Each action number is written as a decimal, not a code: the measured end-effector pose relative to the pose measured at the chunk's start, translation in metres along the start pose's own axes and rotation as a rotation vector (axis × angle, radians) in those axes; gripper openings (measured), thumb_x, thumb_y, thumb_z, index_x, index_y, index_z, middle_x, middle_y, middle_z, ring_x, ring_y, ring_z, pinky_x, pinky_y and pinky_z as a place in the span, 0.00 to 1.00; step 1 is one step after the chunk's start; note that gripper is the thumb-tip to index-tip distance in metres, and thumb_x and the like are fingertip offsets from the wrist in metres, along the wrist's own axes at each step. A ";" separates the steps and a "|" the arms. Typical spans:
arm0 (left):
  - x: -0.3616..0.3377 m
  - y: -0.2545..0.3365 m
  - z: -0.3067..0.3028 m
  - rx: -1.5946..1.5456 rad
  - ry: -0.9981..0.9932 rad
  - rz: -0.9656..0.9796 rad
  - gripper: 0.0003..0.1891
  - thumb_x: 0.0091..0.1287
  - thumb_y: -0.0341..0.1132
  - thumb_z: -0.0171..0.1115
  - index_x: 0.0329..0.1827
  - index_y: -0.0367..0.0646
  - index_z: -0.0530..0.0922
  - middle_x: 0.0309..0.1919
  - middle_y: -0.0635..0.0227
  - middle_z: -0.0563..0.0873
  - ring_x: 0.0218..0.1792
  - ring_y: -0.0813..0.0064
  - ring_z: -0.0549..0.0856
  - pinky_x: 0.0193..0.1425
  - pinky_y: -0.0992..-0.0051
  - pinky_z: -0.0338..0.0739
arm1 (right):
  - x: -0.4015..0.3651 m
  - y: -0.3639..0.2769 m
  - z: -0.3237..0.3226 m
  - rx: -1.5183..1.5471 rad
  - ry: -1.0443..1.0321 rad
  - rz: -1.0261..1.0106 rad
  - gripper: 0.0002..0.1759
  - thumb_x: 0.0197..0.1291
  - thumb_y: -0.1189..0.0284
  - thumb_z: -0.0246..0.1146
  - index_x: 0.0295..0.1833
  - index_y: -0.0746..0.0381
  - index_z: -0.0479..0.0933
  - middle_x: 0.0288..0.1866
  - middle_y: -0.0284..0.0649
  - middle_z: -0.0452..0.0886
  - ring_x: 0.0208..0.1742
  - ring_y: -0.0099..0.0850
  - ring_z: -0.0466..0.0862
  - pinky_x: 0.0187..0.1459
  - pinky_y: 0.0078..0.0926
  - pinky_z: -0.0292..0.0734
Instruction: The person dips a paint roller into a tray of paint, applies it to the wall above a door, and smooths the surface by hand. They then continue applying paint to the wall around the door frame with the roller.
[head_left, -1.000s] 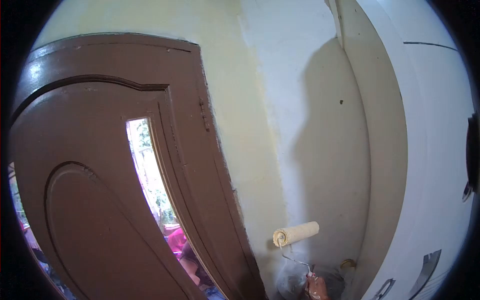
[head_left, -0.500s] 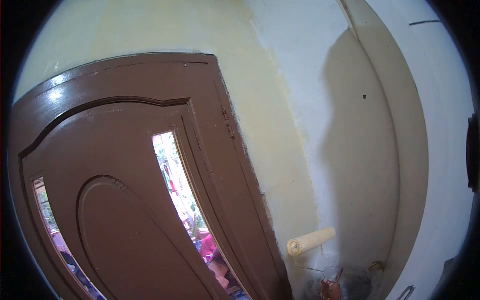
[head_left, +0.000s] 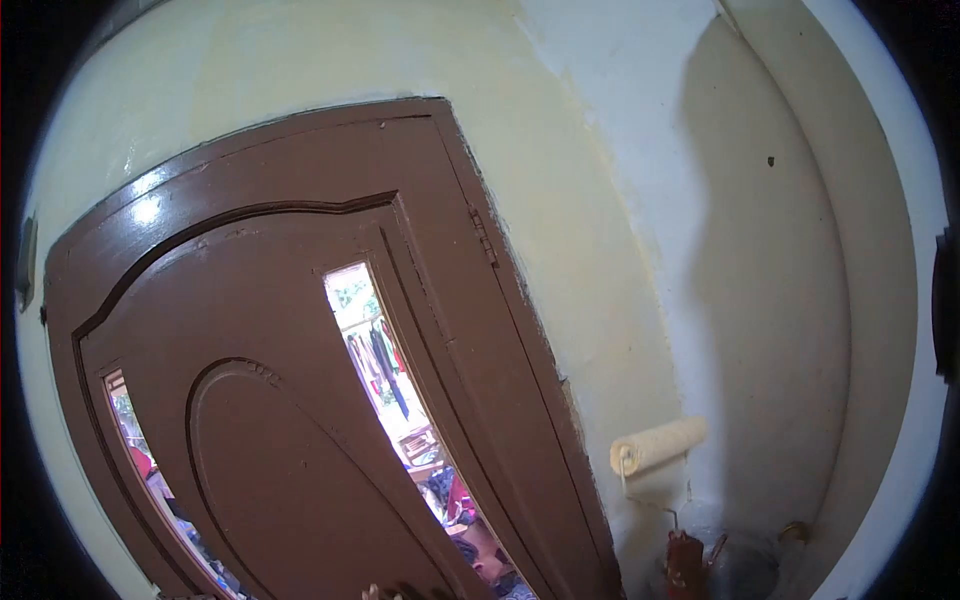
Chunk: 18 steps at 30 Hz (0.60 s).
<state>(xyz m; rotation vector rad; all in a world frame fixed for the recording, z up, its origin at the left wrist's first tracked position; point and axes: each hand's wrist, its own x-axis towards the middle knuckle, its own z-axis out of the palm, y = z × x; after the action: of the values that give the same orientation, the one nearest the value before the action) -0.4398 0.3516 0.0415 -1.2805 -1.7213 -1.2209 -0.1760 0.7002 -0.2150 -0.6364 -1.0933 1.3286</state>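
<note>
A paint roller with a cream sleeve (head_left: 658, 445) is at the lower right, close to the wall. Its thin wire frame bends down to a reddish-brown handle (head_left: 686, 565), cut off by the bottom edge. Whatever holds the handle is not visible. Neither my left hand nor my right hand can be made out. Small pale shapes at the bottom edge, below the door, are too cut off to identify.
A brown panelled door (head_left: 300, 400) with two narrow glass strips fills the left and middle. Right of it, the wall (head_left: 560, 250) is part yellowish, part whitish, with a dark shadow. A hazy, translucent thing (head_left: 750, 570) is at the lower right.
The view has shifted, so the door and wall appear farther right. The roller appears slightly higher and farther right, with more of its handle showing. Small pale shapes have appeared at the bottom edge.
</note>
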 end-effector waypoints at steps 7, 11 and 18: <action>0.028 0.006 0.046 0.397 0.023 0.036 0.34 0.63 0.45 0.58 0.71 0.44 0.59 0.71 0.45 0.53 0.71 0.39 0.52 0.70 0.41 0.43 | 0.036 -0.132 0.042 0.323 0.060 0.132 0.15 0.66 0.60 0.55 0.31 0.59 0.70 0.21 0.27 0.71 0.14 0.21 0.69 0.17 0.20 0.64; 0.019 -0.026 0.065 0.466 0.032 0.040 0.34 0.65 0.52 0.51 0.72 0.44 0.58 0.72 0.46 0.52 0.71 0.39 0.51 0.70 0.40 0.40 | 0.072 -0.126 0.040 -0.041 0.126 -0.005 0.19 0.66 0.58 0.55 0.24 0.58 0.69 0.15 0.25 0.67 0.14 0.18 0.65 0.16 0.22 0.59; 0.011 -0.052 0.074 0.624 0.114 0.179 0.34 0.67 0.54 0.48 0.72 0.45 0.58 0.73 0.49 0.52 0.72 0.41 0.50 0.70 0.40 0.39 | 0.119 -0.136 0.052 -0.327 0.133 -0.170 0.27 0.68 0.57 0.51 0.18 0.62 0.64 0.09 0.33 0.63 0.12 0.23 0.65 0.17 0.29 0.61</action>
<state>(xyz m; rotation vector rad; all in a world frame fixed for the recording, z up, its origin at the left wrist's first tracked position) -0.4910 0.4207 0.0107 -0.9364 -1.6738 -0.5664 -0.1753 0.7781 -0.0441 -0.8402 -1.2375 0.9561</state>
